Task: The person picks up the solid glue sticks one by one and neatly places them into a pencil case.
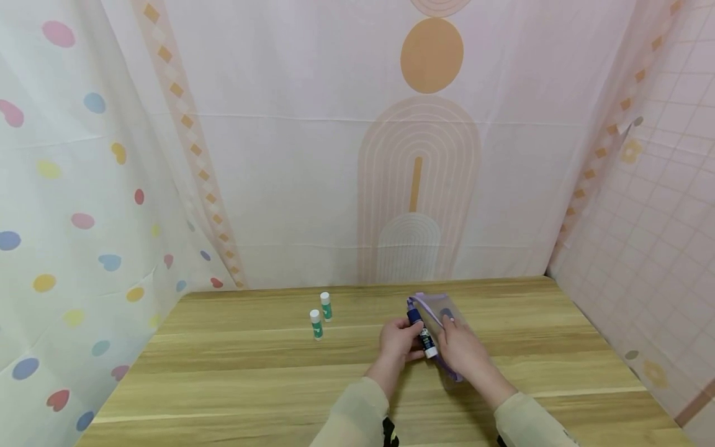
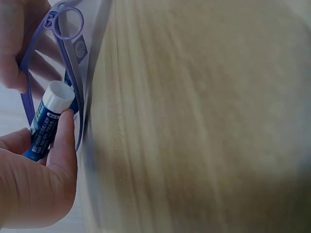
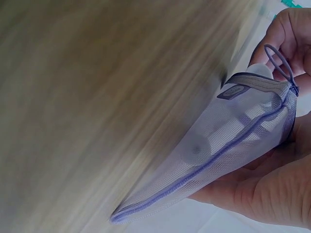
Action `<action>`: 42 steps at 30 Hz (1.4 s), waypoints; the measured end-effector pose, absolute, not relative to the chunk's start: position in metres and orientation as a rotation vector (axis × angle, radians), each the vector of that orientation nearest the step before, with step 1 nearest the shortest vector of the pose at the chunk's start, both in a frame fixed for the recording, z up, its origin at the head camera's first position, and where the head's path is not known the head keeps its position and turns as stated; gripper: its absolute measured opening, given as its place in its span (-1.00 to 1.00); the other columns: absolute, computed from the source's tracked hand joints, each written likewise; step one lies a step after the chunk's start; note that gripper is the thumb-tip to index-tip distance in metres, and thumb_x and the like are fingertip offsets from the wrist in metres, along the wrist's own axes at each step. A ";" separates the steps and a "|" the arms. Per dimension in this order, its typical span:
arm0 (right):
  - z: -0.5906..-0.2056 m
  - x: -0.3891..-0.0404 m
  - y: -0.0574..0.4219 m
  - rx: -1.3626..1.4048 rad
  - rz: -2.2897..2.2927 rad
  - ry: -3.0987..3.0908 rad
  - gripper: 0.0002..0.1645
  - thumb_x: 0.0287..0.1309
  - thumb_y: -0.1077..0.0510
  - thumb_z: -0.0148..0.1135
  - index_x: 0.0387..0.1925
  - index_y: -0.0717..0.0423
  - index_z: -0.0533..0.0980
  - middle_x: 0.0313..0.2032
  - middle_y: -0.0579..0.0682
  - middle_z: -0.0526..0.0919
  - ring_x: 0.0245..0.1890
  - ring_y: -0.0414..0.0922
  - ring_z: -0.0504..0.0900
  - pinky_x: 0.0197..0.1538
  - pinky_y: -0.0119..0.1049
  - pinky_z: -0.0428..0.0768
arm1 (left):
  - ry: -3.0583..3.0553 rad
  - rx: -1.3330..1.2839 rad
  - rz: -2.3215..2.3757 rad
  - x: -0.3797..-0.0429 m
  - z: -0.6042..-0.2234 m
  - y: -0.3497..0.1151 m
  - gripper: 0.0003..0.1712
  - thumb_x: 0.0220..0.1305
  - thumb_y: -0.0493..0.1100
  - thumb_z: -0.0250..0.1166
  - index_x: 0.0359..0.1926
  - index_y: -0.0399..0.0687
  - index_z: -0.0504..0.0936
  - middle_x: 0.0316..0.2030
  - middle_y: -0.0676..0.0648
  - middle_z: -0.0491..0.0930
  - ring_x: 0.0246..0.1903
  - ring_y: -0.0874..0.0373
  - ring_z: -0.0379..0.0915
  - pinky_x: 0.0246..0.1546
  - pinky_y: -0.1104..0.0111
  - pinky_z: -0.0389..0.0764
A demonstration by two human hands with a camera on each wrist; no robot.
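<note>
My left hand [image 1: 396, 341] pinches a dark blue glue stick [image 2: 44, 124] with a white end between thumb and fingers. The stick lies slanted at the unzipped mouth of a see-through mesh pouch [image 3: 194, 160] with purple trim. Gripping the pouch from its other side is my right hand [image 1: 462, 349]. A purple ring zipper pull [image 2: 80, 29] hangs at one end of the opening. Through the mesh in the right wrist view, a pale cylinder with bluish bands shows; what it is remains unclear. In the left wrist view, another dark blue piece partly shows behind the white end.
Two small green tubes with white caps, a nearer one [image 1: 316, 325] and a farther one [image 1: 326, 307], stand on the wooden table [image 1: 234, 372] left of the hands. A patterned cloth [image 1: 290, 186] hangs behind the table, with others at both sides.
</note>
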State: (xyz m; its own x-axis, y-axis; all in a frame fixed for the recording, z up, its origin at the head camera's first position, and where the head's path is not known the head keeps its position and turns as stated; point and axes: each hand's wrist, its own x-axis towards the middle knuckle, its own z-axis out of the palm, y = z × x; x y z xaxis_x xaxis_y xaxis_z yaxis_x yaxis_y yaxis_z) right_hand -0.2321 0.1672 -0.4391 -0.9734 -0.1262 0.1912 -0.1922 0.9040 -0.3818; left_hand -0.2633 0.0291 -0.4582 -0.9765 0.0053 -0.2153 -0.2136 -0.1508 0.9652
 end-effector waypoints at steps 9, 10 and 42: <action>-0.440 -0.233 0.167 0.248 0.605 -2.910 -0.50 0.43 0.22 -0.11 0.23 0.51 0.36 0.15 0.49 0.45 0.15 0.40 0.44 0.22 0.20 0.43 | 2.012 -0.292 2.208 -0.266 -0.458 0.033 -0.74 0.32 -0.27 0.30 -0.04 -0.35 0.62 -0.38 -0.17 0.66 -0.46 0.10 0.60 -0.52 0.26 0.72; -0.440 -0.233 0.167 0.250 0.605 -2.909 -0.50 0.43 0.22 -0.11 0.23 0.51 0.36 0.14 0.49 0.46 0.15 0.40 0.44 0.23 0.20 0.43 | 2.016 -0.295 2.204 -0.266 -0.458 0.034 -0.75 0.31 -0.28 0.31 -0.05 -0.34 0.62 -0.38 -0.17 0.66 -0.47 0.10 0.59 -0.52 0.26 0.72; -0.436 -0.231 0.167 0.268 0.658 -2.915 -0.50 0.46 0.22 -0.14 0.27 0.48 0.36 0.18 0.51 0.42 0.22 0.41 0.37 0.32 0.21 0.31 | 2.062 -0.321 2.155 -0.267 -0.457 0.041 -0.73 0.24 -0.32 0.35 -0.08 -0.43 0.59 -0.44 -0.17 0.65 -0.55 0.12 0.59 -0.58 0.30 0.70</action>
State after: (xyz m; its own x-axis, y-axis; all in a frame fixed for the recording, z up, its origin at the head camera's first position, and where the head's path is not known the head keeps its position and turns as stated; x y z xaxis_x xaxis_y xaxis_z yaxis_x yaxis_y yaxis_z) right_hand -0.2313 0.1672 -0.4363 -0.9741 -0.1421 0.1761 -0.2039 0.8884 -0.4112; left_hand -0.2674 0.0405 -0.4567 -0.9673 -0.0451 -0.2497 -0.2475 -0.0498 0.9676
